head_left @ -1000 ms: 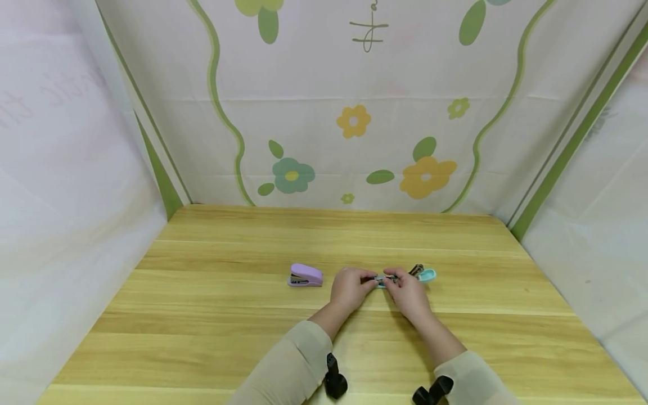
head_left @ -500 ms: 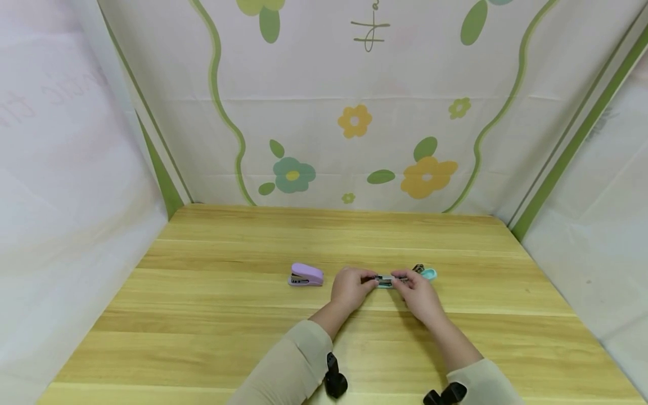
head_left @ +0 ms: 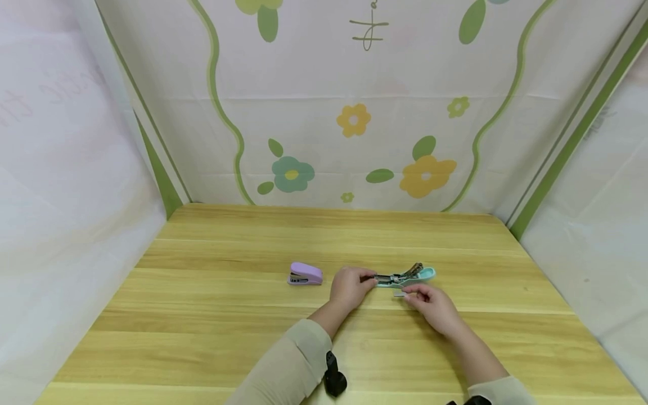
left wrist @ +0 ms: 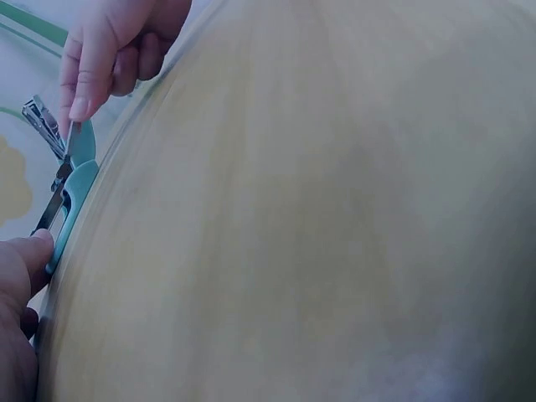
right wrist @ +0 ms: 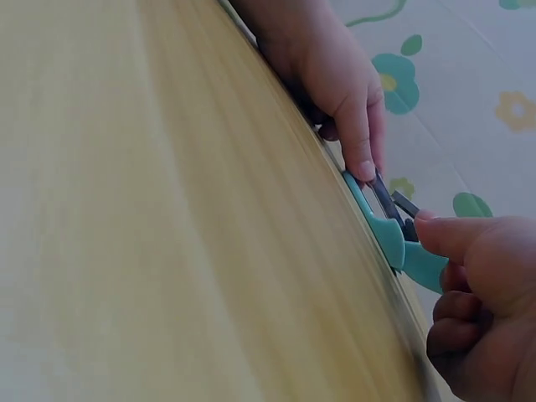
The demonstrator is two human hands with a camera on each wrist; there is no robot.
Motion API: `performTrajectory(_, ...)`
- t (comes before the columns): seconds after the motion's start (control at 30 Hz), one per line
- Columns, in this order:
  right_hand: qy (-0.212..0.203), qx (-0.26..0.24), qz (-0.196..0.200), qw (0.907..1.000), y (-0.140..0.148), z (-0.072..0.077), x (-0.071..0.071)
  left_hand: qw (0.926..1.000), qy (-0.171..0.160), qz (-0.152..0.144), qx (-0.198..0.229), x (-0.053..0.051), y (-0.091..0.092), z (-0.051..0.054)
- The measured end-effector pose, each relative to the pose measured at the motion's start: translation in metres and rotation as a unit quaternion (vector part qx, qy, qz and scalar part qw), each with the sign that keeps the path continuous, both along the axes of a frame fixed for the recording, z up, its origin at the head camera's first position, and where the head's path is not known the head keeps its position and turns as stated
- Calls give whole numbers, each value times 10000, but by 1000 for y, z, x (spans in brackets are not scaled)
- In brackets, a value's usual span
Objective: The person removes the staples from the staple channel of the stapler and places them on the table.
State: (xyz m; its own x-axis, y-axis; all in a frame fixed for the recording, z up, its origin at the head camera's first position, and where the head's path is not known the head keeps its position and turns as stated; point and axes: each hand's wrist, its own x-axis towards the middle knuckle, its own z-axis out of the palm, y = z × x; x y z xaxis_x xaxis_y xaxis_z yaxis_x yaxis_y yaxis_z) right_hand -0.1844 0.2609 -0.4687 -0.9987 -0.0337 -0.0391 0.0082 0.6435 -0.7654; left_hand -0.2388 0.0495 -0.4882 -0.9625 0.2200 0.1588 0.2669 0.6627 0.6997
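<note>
A turquoise stapler (head_left: 428, 274) lies opened out on the table, its cover folded back to the right and a metal part tilted up. My left hand (head_left: 349, 289) pinches its left end between thumb and fingers. Just in front of the stapler, my right hand (head_left: 436, 310) holds a short silver strip of staples (head_left: 399, 294) between thumb and fingertips. In the right wrist view the strip of staples (right wrist: 405, 203) sticks out from the thumb, above the turquoise body (right wrist: 387, 239). The left fingertips partly hide the stapler's end.
A purple stapler (head_left: 306, 274) stands on the wooden table (head_left: 228, 315) to the left of my left hand. Behind the table hangs a white cloth (head_left: 314, 135) with printed flowers, and more cloth hangs at both sides.
My right hand has moved right and towards me, bringing the strip of staples out of the turquoise stapler. My left hand has stayed on the stapler's left end.
</note>
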Motion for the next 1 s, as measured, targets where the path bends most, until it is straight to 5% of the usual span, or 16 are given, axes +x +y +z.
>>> performTrajectory(0.6, 176, 976, 331, 9945, 18, -2, 7, 9999, -54, -42, 113, 1, -1, 2)
performTrajectory(1.0, -122, 1027, 372, 9939, 20, 0, 7, 9998, -116, -28, 134, 2, -1, 2)
